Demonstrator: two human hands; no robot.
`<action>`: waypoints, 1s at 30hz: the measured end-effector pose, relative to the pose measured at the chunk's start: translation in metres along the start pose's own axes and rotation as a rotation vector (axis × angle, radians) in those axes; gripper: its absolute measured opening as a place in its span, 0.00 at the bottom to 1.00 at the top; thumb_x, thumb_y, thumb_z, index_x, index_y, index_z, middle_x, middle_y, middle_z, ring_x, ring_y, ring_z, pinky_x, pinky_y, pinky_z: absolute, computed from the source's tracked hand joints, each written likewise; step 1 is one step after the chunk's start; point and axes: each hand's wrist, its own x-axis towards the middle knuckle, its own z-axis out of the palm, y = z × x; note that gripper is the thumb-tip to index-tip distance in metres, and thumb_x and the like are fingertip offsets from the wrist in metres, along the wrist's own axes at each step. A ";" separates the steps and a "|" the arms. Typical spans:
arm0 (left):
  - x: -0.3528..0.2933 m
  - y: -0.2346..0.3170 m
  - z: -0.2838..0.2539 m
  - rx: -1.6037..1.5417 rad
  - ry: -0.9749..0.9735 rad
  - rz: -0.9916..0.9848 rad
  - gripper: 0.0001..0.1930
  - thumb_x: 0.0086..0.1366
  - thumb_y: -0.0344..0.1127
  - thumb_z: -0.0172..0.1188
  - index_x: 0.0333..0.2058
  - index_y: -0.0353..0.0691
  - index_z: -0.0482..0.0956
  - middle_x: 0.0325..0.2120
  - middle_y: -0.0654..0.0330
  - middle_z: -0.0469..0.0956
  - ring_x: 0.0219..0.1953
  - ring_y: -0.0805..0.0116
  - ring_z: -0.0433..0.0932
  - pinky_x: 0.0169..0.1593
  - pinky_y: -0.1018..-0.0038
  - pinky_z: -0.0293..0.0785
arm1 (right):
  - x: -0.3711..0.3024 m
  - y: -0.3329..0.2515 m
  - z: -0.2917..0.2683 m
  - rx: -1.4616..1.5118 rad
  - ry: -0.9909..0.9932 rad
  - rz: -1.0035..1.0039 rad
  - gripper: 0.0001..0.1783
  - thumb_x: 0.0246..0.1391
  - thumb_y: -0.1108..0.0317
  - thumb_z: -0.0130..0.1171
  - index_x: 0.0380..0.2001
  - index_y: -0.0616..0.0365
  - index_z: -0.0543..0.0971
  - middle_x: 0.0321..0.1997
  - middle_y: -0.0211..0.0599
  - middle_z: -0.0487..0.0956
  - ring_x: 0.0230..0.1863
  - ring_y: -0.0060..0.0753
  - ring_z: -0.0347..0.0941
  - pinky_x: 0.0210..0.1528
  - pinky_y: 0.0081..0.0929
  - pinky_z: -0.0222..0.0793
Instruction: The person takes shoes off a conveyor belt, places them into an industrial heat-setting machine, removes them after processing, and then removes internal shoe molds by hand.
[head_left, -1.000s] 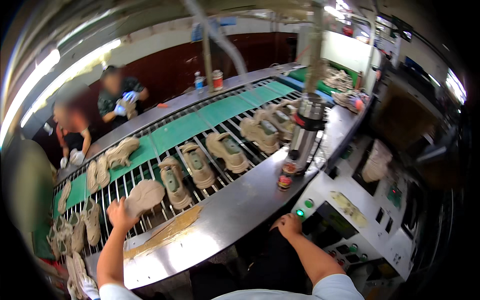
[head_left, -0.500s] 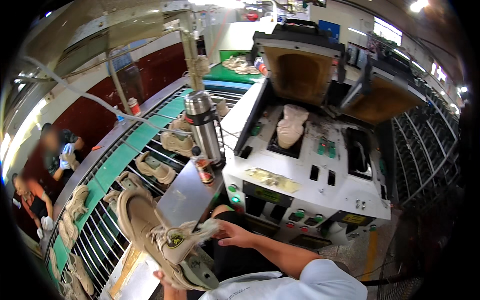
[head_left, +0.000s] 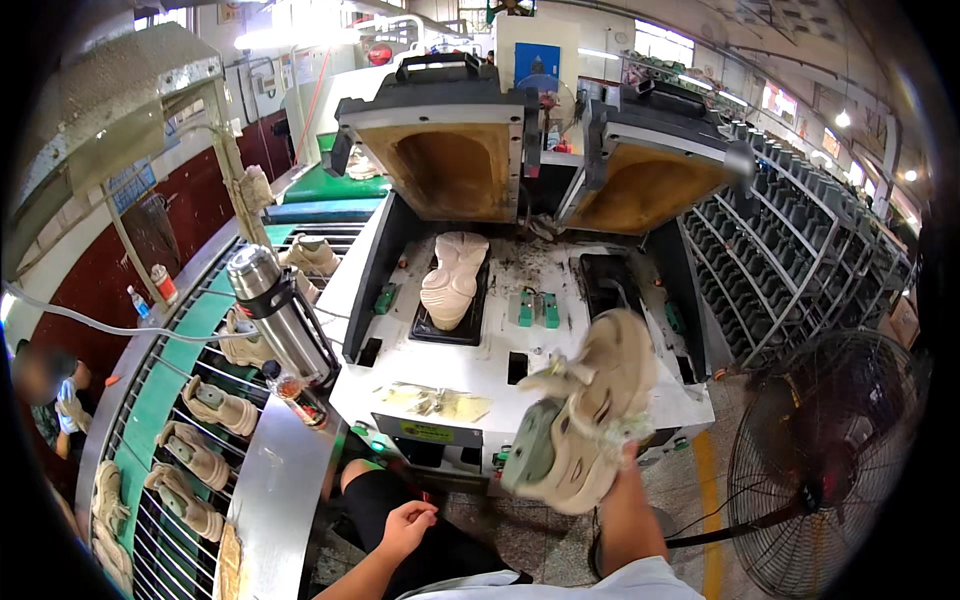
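Note:
My right hand (head_left: 627, 468) holds a beige laced sneaker (head_left: 598, 420) with a grey-green shoe last inside it, raised over the right front of a white press machine (head_left: 560, 350). The shoe partly hides my fingers. Low in front of my body, my left hand (head_left: 408, 527) is closed, fingers curled, with nothing visible in it. Another shoe (head_left: 455, 282) lies sole up in the left station of the machine. The right station (head_left: 605, 285) shows a black recess, partly covered by the held sneaker. Both brown-lined lids (head_left: 440, 165) stand raised.
To the left, a roller conveyor (head_left: 150, 400) with a green strip carries several beige shoes on lasts. A steel thermos (head_left: 280, 310) and a small bottle (head_left: 292, 395) stand beside it. On the right are a floor fan (head_left: 815, 480) and a rack of lasts (head_left: 770, 230). A co-worker sits far left.
The sneaker has moved from the conveyor side at left to above the machine's right front, now in my right hand. My left hand has let go of it. The view has turned right.

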 end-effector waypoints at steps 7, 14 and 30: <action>0.018 -0.016 0.006 0.692 0.184 0.382 0.04 0.49 0.31 0.63 0.24 0.37 0.82 0.21 0.55 0.79 0.23 0.61 0.80 0.29 0.72 0.75 | 0.109 -0.136 -0.146 -0.483 0.429 -0.312 0.43 0.50 0.68 0.62 0.69 0.47 0.56 0.63 0.38 0.68 0.55 0.38 0.72 0.50 0.36 0.72; 0.030 -0.018 0.002 0.706 0.240 0.421 0.04 0.47 0.31 0.63 0.22 0.38 0.81 0.19 0.56 0.78 0.21 0.59 0.78 0.27 0.69 0.75 | 0.246 -0.217 -0.092 -1.199 0.632 0.259 0.51 0.45 0.62 0.64 0.71 0.47 0.52 0.59 0.46 0.73 0.51 0.35 0.75 0.49 0.28 0.72; 0.037 -0.021 0.001 0.764 0.229 0.499 0.03 0.47 0.31 0.63 0.21 0.39 0.81 0.17 0.56 0.76 0.20 0.58 0.77 0.25 0.67 0.74 | 0.301 -0.166 -0.098 -1.822 0.568 0.681 0.55 0.36 0.44 0.66 0.68 0.54 0.61 0.65 0.42 0.70 0.60 0.40 0.72 0.55 0.38 0.71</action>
